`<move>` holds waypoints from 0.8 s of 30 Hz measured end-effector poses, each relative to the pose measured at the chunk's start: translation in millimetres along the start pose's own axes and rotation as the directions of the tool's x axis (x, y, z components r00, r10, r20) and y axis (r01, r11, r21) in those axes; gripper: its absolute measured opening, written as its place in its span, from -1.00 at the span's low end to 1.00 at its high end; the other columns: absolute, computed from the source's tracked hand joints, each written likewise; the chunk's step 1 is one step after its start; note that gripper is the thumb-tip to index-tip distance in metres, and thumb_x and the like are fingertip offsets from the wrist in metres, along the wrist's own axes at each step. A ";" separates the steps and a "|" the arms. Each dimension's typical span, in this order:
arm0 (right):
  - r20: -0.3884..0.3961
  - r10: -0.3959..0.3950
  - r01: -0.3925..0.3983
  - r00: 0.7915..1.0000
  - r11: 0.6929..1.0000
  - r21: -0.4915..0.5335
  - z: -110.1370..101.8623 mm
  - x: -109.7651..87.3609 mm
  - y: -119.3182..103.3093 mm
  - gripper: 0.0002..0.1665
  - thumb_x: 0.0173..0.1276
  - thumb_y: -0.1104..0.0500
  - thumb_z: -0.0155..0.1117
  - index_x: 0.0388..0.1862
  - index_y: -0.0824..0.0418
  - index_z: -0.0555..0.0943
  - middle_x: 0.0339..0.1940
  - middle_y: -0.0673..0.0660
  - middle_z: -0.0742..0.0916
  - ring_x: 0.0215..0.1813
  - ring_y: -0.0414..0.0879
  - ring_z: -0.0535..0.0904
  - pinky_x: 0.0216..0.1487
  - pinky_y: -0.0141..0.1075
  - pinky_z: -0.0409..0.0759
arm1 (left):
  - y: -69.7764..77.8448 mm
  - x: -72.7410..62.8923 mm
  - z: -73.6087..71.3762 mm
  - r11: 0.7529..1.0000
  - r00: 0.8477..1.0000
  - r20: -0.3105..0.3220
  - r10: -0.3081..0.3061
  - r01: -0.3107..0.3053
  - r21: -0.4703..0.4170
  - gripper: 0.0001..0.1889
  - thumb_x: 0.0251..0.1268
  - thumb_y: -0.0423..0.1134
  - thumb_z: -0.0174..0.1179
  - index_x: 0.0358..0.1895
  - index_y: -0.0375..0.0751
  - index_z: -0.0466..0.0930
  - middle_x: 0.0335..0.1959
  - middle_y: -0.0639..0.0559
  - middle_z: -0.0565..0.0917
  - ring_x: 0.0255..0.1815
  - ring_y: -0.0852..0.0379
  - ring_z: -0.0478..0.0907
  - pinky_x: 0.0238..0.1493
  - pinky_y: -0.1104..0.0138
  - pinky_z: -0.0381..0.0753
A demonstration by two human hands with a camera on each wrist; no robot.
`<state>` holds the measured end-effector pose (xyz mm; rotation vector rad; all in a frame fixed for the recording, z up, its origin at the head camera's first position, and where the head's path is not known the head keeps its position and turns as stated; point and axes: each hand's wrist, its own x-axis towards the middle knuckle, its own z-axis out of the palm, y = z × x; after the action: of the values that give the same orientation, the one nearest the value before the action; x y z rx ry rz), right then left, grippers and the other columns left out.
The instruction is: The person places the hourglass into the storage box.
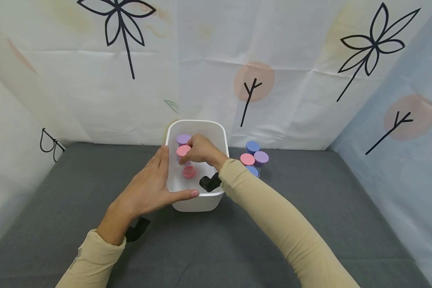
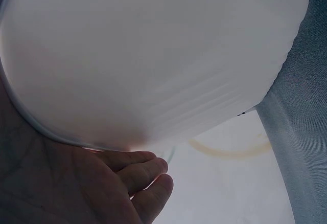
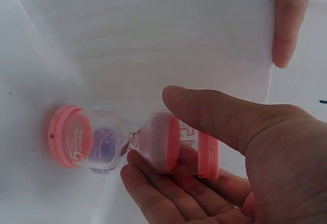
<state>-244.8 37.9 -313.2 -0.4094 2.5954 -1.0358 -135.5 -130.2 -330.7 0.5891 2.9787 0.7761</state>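
Inside a white plastic bin (image 1: pixel 198 203), my right hand (image 1: pixel 204 151) holds a sand timer (image 3: pixel 163 137) with pink ends, thumb on one side and fingers on the other. Its pink upper cap (image 1: pixel 183 150) shows in the head view, with its lower end (image 1: pixel 189 172) near the bin floor. A purple-capped timer (image 1: pixel 183 139) stands just behind it, partly hidden. My left hand (image 1: pixel 149 186) rests against the bin's left side, fingers extended, thumb over the front rim. In the left wrist view, its fingers (image 2: pixel 140 175) touch the bin's outer wall.
Right of the bin, several timers stand grouped on the grey cloth (image 1: pixel 309 216): blue (image 1: pixel 253 146), pink (image 1: pixel 247 159) and purple (image 1: pixel 261 157) caps show. My right sleeve partly covers another blue one (image 1: pixel 253 171). A patterned white cloth (image 1: pixel 209 80) hangs behind.
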 end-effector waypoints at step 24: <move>0.038 -0.014 0.013 0.999 1.000 0.021 1.2 2.1 0.6 -0.65 0.15 0.23 0.60 -0.10 0.35 0.75 -0.46 -0.01 0.63 -0.30 -0.17 0.44 -0.31 -0.42 0.41 | 0.0 0.4 0.8 1.000 1.000 -0.021 0.017 -0.017 -0.002 0.47 -0.02 0.66 0.15 0.62 -0.28 -0.47 0.65 -0.27 -0.20 0.64 -0.21 -0.12 0.47 -0.13 0.14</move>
<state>-246.3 36.8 -314.9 -0.4380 2.5495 -1.0490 -135.8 -129.7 -331.3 0.6110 2.9955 0.7916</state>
